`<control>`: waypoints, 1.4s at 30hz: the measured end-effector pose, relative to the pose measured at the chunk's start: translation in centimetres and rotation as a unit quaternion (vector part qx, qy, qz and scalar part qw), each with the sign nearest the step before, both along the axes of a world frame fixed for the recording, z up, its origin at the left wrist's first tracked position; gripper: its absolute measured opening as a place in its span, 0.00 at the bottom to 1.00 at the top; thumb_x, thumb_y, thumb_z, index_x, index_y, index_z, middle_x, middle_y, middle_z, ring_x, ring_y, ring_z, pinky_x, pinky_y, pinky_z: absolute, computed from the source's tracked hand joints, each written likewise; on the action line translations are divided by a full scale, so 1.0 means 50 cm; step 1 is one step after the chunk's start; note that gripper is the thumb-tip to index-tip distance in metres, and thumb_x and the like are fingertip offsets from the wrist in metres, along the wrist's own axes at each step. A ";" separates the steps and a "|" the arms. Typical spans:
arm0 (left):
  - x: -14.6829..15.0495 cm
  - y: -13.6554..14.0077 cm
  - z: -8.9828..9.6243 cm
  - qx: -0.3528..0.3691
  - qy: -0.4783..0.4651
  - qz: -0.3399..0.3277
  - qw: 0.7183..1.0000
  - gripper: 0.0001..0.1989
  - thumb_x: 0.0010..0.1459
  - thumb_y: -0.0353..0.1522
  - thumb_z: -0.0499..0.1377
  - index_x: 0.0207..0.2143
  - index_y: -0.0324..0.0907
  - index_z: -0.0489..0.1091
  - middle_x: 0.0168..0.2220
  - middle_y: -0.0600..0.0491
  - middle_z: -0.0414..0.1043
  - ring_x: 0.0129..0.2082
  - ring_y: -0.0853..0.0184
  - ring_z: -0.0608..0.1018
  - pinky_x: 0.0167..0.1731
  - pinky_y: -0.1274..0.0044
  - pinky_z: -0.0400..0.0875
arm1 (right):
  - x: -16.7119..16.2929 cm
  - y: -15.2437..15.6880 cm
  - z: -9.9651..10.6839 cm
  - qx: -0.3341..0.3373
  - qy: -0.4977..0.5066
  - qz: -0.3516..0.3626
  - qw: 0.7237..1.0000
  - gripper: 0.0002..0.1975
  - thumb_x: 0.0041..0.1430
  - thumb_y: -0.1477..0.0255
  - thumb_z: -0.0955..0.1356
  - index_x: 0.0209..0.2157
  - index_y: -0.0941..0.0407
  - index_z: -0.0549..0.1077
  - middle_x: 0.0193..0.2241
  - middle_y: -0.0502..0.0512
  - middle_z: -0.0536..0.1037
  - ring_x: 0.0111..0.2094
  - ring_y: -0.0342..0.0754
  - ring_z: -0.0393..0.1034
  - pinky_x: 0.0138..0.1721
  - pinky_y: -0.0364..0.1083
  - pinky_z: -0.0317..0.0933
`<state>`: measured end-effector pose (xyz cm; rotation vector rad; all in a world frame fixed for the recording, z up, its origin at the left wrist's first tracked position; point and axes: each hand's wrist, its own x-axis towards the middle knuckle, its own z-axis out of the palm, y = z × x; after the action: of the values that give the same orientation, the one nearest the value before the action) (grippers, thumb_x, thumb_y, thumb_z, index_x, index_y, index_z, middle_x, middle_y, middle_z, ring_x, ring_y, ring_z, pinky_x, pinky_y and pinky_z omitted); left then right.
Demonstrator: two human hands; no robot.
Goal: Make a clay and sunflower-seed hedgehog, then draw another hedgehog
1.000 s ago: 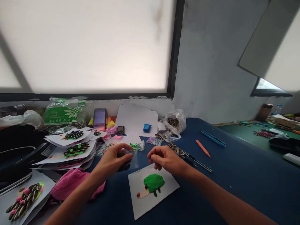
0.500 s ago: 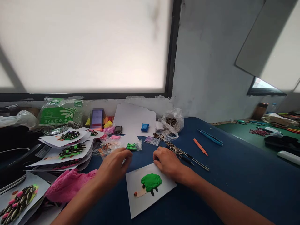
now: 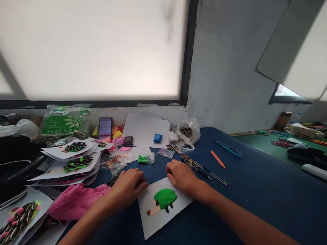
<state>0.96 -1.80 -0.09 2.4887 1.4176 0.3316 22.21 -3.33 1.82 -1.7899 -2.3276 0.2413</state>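
A white paper card lies tilted on the table in front of me, bearing a green clay hedgehog with a beige snout, a brown nose and dark seeds for eye and legs. At the card's upper left corner is my left hand, its fingers loosely bent and the thumb apart, with nothing visible in it. My right hand rests over the upper right edge with fingers curled under; whatever they hold is hidden. Sunflower seeds lie just beyond it, beside tweezers and a pen.
Finished seed-hedgehog cards are stacked at left, near a pink cloth. Behind stand green clay, a blue clay packet, white paper and a seed bag. An orange marker and blue tweezers lie right.
My left hand has come down and nearer, toward the card's upper left corner. The right hand stays almost in place, and the card looks nearly unmoved.
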 end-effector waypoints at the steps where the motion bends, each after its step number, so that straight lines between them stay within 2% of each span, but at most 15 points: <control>1: -0.001 -0.001 0.002 -0.005 0.000 -0.007 1.000 0.09 0.56 0.36 0.53 0.27 0.43 0.69 0.30 0.52 0.71 0.35 0.61 0.72 0.37 0.71 0.58 | 0.000 0.000 0.000 0.000 0.000 0.000 1.000 0.06 0.59 0.77 0.66 0.36 0.58 0.74 0.38 0.58 0.75 0.38 0.50 0.71 0.35 0.44 0.60; 3: -0.001 -0.003 0.003 -0.015 0.001 -0.020 1.000 0.06 0.54 0.33 0.54 0.26 0.43 0.68 0.29 0.53 0.71 0.34 0.62 0.72 0.37 0.72 0.58 | 0.001 -0.001 -0.001 -0.002 0.000 0.001 1.000 0.06 0.59 0.77 0.65 0.35 0.58 0.75 0.38 0.58 0.75 0.38 0.49 0.71 0.34 0.44 0.59; 7: 0.003 -0.002 -0.002 -0.017 -0.006 -0.020 1.000 0.07 0.54 0.31 0.52 0.25 0.42 0.67 0.30 0.53 0.71 0.33 0.62 0.71 0.37 0.71 0.58 | 0.004 -0.003 -0.001 0.000 0.007 0.006 1.000 0.06 0.59 0.77 0.65 0.35 0.58 0.75 0.37 0.58 0.75 0.37 0.49 0.71 0.34 0.43 0.59; 13: 0.002 0.007 -0.007 0.041 0.002 -0.005 0.999 0.08 0.55 0.30 0.51 0.27 0.43 0.68 0.31 0.52 0.71 0.35 0.61 0.72 0.37 0.70 0.59 | 0.003 -0.009 -0.005 0.025 0.038 0.029 0.999 0.07 0.61 0.77 0.64 0.37 0.57 0.75 0.38 0.56 0.74 0.38 0.47 0.70 0.36 0.43 0.59; 18: -0.001 0.016 -0.004 0.028 0.010 -0.001 1.000 0.08 0.55 0.29 0.51 0.27 0.43 0.69 0.33 0.51 0.71 0.36 0.61 0.72 0.38 0.69 0.61 | 0.003 -0.026 -0.020 0.095 0.143 0.105 0.980 0.08 0.63 0.76 0.64 0.34 0.57 0.75 0.34 0.54 0.72 0.36 0.45 0.67 0.36 0.43 0.60; 21: 0.000 0.017 -0.007 0.048 -0.021 -0.002 0.999 0.08 0.54 0.28 0.52 0.32 0.44 0.70 0.36 0.50 0.72 0.39 0.59 0.72 0.40 0.69 0.63 | 0.013 -0.047 -0.029 0.129 0.189 0.153 0.961 0.07 0.63 0.76 0.63 0.36 0.57 0.74 0.34 0.55 0.71 0.36 0.46 0.66 0.37 0.44 0.61; 24: 0.006 0.010 -0.008 0.075 -0.079 -0.037 0.993 0.13 0.55 0.26 0.50 0.37 0.43 0.72 0.40 0.48 0.71 0.42 0.59 0.71 0.42 0.69 0.64 | 0.027 -0.075 -0.038 0.156 0.198 0.192 0.949 0.13 0.58 0.82 0.61 0.40 0.57 0.73 0.35 0.56 0.70 0.35 0.47 0.64 0.37 0.45 0.61; 26: 0.011 0.000 -0.003 0.054 -0.125 -0.072 0.988 0.16 0.57 0.25 0.46 0.39 0.43 0.72 0.40 0.47 0.71 0.42 0.61 0.72 0.42 0.71 0.66 | 0.035 -0.093 -0.045 0.170 0.183 0.209 0.946 0.16 0.54 0.85 0.60 0.39 0.56 0.73 0.35 0.56 0.70 0.35 0.47 0.64 0.36 0.46 0.61; 28: 0.016 -0.014 0.006 0.000 -0.160 -0.093 0.983 0.17 0.59 0.27 0.46 0.41 0.43 0.72 0.42 0.47 0.71 0.42 0.61 0.73 0.42 0.72 0.67 | 0.039 -0.108 -0.052 0.181 0.162 0.225 0.943 0.18 0.52 0.87 0.60 0.38 0.55 0.74 0.36 0.56 0.70 0.35 0.47 0.64 0.36 0.46 0.61; 30: 0.020 -0.027 0.019 -0.054 -0.164 -0.098 0.980 0.18 0.57 0.33 0.52 0.50 0.45 0.69 0.50 0.47 0.68 0.49 0.58 0.70 0.49 0.69 0.65 | 0.041 -0.116 -0.058 0.189 0.143 0.234 0.943 0.19 0.52 0.87 0.60 0.39 0.54 0.74 0.36 0.56 0.71 0.35 0.48 0.64 0.36 0.47 0.61; 32: 0.022 -0.038 0.030 -0.091 -0.136 -0.107 0.981 0.28 0.50 0.39 0.62 0.55 0.47 0.66 0.54 0.48 0.66 0.52 0.53 0.67 0.52 0.65 0.63 | 0.040 -0.120 -0.062 0.199 0.132 0.234 0.943 0.19 0.52 0.86 0.60 0.39 0.54 0.74 0.36 0.57 0.72 0.35 0.48 0.64 0.36 0.47 0.60; 34: 0.025 -0.044 0.037 -0.099 -0.100 -0.124 0.982 0.34 0.45 0.38 0.66 0.56 0.46 0.66 0.52 0.48 0.67 0.53 0.52 0.67 0.53 0.64 0.61 | 0.039 -0.120 -0.064 0.211 0.123 0.233 0.941 0.19 0.53 0.86 0.60 0.39 0.55 0.74 0.35 0.57 0.72 0.34 0.48 0.64 0.35 0.47 0.60; 37: 0.030 -0.046 0.036 -0.104 -0.068 -0.134 0.983 0.32 0.44 0.36 0.67 0.54 0.45 0.67 0.50 0.49 0.67 0.51 0.54 0.67 0.52 0.66 0.62 | 0.038 -0.120 -0.063 0.218 0.108 0.236 0.941 0.17 0.55 0.85 0.60 0.39 0.55 0.75 0.34 0.56 0.72 0.32 0.47 0.63 0.33 0.46 0.58; 42: 0.033 -0.046 0.031 -0.117 -0.067 -0.135 0.982 0.31 0.44 0.35 0.66 0.54 0.47 0.67 0.50 0.50 0.65 0.50 0.56 0.67 0.51 0.68 0.62 | 0.034 -0.121 -0.057 0.221 0.078 0.243 0.941 0.16 0.57 0.83 0.60 0.37 0.56 0.75 0.32 0.56 0.72 0.30 0.46 0.62 0.31 0.45 0.55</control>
<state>2.61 -4.09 1.46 2.3748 0.9877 0.2542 23.93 -9.36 -1.03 -0.9455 -2.4224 -0.0718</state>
